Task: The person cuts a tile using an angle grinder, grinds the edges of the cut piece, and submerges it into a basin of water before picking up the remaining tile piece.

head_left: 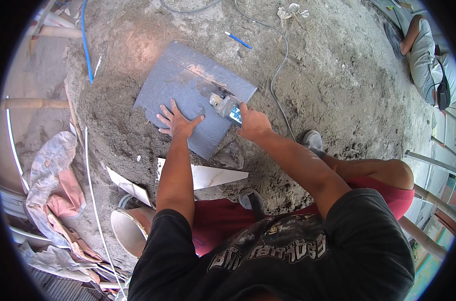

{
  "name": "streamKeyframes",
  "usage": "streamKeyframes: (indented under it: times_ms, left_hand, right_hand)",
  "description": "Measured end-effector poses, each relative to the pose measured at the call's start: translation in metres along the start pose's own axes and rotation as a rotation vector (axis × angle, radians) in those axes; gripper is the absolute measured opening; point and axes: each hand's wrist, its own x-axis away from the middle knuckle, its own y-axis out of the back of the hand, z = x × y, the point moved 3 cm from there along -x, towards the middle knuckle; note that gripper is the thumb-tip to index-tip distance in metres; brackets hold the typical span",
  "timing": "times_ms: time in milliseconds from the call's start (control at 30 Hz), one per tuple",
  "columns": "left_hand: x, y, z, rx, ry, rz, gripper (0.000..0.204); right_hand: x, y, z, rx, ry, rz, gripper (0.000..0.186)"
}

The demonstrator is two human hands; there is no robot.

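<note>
A large dark grey tile (208,133) lies flat on the sandy ground in front of me, with a thin straight line running across its far part. My left hand (178,122) presses on the tile's near left side, fingers spread. In my right hand (253,123) is an angle grinder (227,107), gripped round its body. The grinder's head rests at or just above the tile near its right edge, by the line. Pale dust and a dark smear lie along that line. Whether the disc is spinning I cannot tell.
A grey cable (274,83) curves over the ground right of the tile. Beyond lies a blue pen-like stick (238,40). White tile offcuts (215,176), a bucket (130,231) and crumpled sacking (57,175) are near and left. Another person (429,60) sits at the far right.
</note>
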Motion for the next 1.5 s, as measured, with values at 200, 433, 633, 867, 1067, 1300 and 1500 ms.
streamKeyframes:
  times_ms: [200, 433, 633, 867, 1067, 1300, 1500]
  left_hand:
    - [0.0, 0.0, -0.001, 0.002, 0.005, 0.01, 0.14]
    - [0.0, 0.0, 0.0, 0.003, 0.0, 0.01, 0.14]
    - [0.0, -0.002, 0.001, 0.011, 0.002, 0.006, 0.139]
    - [-0.001, -0.002, 0.0, 0.011, -0.004, 0.006, 0.14]
    - [-0.001, -0.001, 0.001, 0.003, 0.002, 0.013, 0.14]
    - [-0.002, -0.002, 0.0, 0.008, -0.01, 0.007, 0.14]
    - [-0.001, -0.001, 0.0, 0.009, -0.006, 0.013, 0.14]
  right_hand:
    - [0.0, 0.0, -0.001, 0.021, -0.01, 0.002, 0.064]
    - [0.004, 0.001, -0.002, 0.013, -0.009, -0.013, 0.064]
    - [0.004, 0.002, -0.001, 0.016, -0.014, 0.008, 0.062]
    - [0.007, 0.005, -0.002, -0.014, -0.024, 0.012, 0.06]
    - [0.011, 0.006, -0.002, -0.015, -0.038, 0.043, 0.06]
    - [0.013, 0.001, -0.009, 0.006, -0.027, 0.002, 0.063]
    - [0.016, -0.001, -0.013, 0.031, -0.045, 0.01, 0.062]
